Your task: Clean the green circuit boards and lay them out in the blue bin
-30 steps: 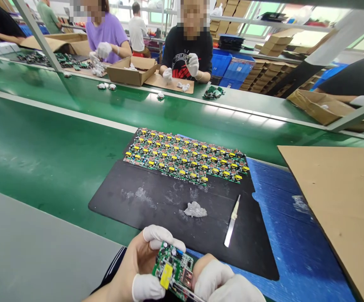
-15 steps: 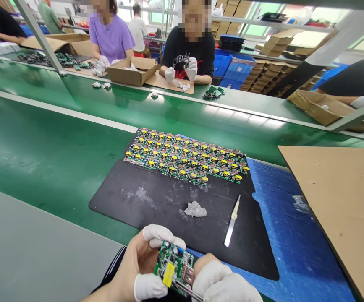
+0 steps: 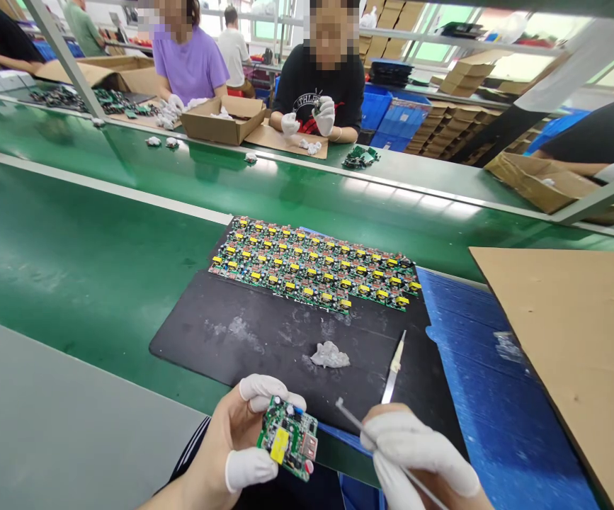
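Observation:
A green circuit board (image 3: pixel 287 438) with a yellow block and a metal USB port is held by its edges in my left hand (image 3: pixel 240 439), whose fingertips wear white covers. My right hand (image 3: pixel 413 453), also in white finger covers, pinches a thin metal tool (image 3: pixel 357 423). The tool's tip points up and left, apart from the board. On the black mat (image 3: pixel 269 354) lie a whitish lump (image 3: pixel 330 355) and a blade-like tool with a wrapped middle (image 3: pixel 396 365). Rows of circuit boards (image 3: pixel 311 265) cover the mat's far part.
A cardboard sheet (image 3: pixel 566 340) lies at the right over a blue surface (image 3: pixel 476 382). Beyond the green belt (image 3: pixel 141 170), which carries small white-topped pieces, people work beside an open carton (image 3: pixel 224 124). A metal post (image 3: pixel 65 57) slants at the upper left.
My right hand has moved right with the thin tool, whose tip has left the board. The board has shifted slightly left and up. Small pieces on the belt have moved left.

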`<act>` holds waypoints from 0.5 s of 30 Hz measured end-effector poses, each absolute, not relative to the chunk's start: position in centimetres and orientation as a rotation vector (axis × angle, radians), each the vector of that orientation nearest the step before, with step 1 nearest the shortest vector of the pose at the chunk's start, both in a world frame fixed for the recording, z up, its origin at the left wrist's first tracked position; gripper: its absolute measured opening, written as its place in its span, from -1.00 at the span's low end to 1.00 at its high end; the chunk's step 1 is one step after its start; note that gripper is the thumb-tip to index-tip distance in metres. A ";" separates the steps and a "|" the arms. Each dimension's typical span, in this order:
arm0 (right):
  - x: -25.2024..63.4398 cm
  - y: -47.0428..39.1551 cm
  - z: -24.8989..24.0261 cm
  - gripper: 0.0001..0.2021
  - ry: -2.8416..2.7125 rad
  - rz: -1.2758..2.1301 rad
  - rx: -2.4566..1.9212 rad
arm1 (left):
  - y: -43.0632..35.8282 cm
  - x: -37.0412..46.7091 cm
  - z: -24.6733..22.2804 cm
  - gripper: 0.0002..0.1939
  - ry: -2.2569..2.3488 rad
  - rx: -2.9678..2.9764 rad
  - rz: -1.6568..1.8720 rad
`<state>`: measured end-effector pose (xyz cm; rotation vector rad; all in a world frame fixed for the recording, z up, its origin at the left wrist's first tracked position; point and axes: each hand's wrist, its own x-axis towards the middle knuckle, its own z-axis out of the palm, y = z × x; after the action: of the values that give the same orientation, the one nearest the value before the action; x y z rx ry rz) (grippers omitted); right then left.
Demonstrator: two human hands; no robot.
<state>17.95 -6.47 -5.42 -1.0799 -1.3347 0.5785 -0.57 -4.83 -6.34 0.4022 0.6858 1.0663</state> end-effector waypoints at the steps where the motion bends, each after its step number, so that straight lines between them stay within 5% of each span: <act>1: 18.3 -6.2 -5.5 -0.93 -1.340 0.478 -1.204 | -4.8 -0.6 -6.5 -0.49 0.694 0.398 1.065; 8: 19.5 -4.0 -7.7 -0.87 -1.750 -0.045 -1.483 | -4.6 -0.4 -6.8 -0.48 0.748 0.364 1.116; 15: 19.1 -3.9 -8.5 -0.82 -1.860 -0.018 -1.435 | -4.3 -0.6 -6.8 -0.51 0.749 0.391 1.044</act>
<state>19.13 -3.87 -8.54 -1.4351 -1.8601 -0.0177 -0.59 -4.33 -6.77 0.3915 0.7491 1.0436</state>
